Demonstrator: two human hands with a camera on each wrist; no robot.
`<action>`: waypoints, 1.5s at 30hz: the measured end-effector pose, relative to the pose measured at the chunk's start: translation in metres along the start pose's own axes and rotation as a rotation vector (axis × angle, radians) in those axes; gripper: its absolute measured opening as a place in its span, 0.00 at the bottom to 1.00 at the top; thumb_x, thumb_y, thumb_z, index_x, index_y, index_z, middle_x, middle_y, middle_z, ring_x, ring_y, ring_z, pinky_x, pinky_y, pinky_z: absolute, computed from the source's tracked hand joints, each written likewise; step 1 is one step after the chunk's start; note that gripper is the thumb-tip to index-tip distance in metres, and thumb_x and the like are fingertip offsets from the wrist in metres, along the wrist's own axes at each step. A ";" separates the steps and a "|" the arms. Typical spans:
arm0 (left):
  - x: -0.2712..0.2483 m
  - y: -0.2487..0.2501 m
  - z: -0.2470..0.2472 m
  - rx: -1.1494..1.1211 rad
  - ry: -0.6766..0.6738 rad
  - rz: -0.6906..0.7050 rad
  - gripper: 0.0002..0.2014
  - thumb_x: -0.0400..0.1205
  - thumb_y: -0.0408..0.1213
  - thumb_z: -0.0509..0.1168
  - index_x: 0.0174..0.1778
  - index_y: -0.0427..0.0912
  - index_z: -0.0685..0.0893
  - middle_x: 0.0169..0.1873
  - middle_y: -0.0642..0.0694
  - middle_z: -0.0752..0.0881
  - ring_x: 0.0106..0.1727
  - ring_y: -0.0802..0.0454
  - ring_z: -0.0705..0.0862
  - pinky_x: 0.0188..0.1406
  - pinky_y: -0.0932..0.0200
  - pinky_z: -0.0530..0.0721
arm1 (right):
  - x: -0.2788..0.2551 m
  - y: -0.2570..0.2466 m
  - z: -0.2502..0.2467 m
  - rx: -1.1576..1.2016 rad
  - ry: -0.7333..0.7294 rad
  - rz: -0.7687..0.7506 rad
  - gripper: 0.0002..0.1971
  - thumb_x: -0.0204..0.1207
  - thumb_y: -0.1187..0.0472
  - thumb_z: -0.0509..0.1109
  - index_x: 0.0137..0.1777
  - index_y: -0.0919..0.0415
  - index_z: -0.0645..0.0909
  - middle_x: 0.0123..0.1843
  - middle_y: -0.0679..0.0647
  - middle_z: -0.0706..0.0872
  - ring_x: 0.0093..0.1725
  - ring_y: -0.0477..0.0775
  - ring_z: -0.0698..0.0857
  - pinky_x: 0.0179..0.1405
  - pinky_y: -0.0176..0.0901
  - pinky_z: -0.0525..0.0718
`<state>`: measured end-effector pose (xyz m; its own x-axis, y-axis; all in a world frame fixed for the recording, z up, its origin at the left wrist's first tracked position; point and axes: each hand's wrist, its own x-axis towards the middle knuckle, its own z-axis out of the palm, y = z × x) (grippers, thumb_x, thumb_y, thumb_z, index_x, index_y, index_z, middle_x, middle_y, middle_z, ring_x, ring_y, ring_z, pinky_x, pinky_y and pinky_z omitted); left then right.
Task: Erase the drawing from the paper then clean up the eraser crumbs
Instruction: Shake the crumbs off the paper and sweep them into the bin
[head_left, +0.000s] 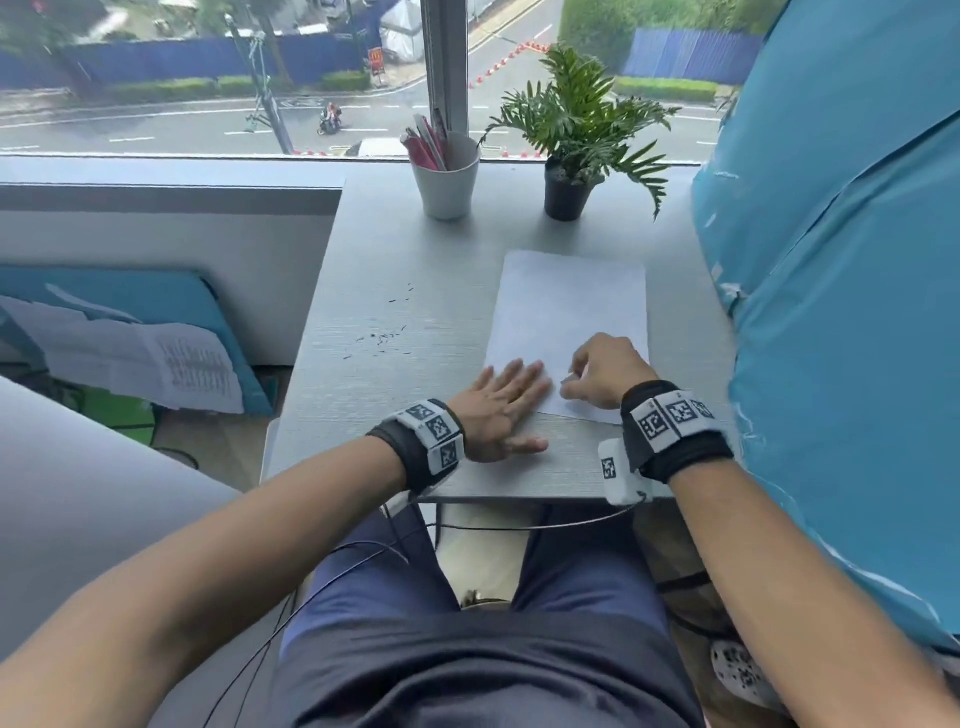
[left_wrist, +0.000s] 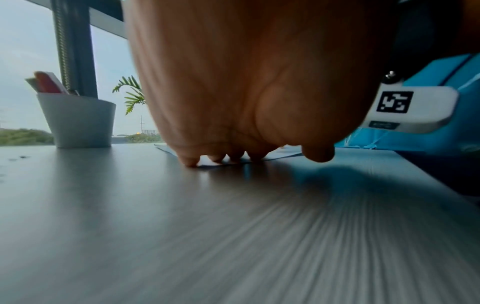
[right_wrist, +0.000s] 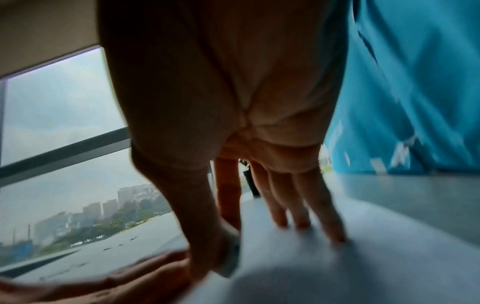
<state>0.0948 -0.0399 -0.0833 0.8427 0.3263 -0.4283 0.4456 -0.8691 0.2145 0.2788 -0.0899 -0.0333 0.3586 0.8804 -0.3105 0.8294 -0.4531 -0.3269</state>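
A white sheet of paper lies on the grey desk, right of centre; no drawing shows on its visible part. My left hand lies flat with straight fingers pressing the sheet's near-left corner. My right hand is on the paper's near edge, thumb and forefinger pinching a small white eraser against the sheet, the other fingers resting on the paper. Dark eraser crumbs are scattered on the desk left of the paper.
A white cup of pens and a potted plant stand at the desk's far edge by the window. A blue covered object rises close along the right side. The desk's left edge drops to a lower area holding papers.
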 end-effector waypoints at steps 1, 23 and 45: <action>-0.006 -0.003 0.001 0.018 -0.001 0.013 0.44 0.85 0.68 0.47 0.87 0.48 0.31 0.84 0.45 0.28 0.85 0.45 0.28 0.86 0.42 0.34 | 0.003 -0.004 0.003 -0.003 -0.019 0.005 0.03 0.70 0.59 0.75 0.38 0.57 0.85 0.51 0.60 0.89 0.53 0.58 0.87 0.46 0.36 0.78; -0.043 0.007 0.012 0.010 -0.017 0.032 0.49 0.82 0.72 0.46 0.87 0.44 0.33 0.85 0.42 0.30 0.86 0.47 0.30 0.86 0.49 0.34 | 0.016 -0.005 0.003 -0.044 0.002 -0.072 0.08 0.69 0.57 0.74 0.32 0.48 0.79 0.53 0.56 0.88 0.56 0.60 0.84 0.47 0.38 0.74; 0.017 -0.019 -0.017 -0.076 0.027 -0.079 0.40 0.86 0.67 0.47 0.88 0.55 0.35 0.85 0.50 0.29 0.85 0.48 0.29 0.83 0.38 0.30 | 0.018 0.007 0.007 0.004 0.028 -0.215 0.05 0.67 0.58 0.81 0.38 0.54 0.87 0.55 0.53 0.84 0.60 0.55 0.81 0.62 0.43 0.77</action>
<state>0.1059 -0.0114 -0.0804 0.8112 0.4034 -0.4233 0.5318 -0.8100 0.2471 0.2882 -0.0787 -0.0477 0.1853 0.9603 -0.2085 0.8863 -0.2550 -0.3866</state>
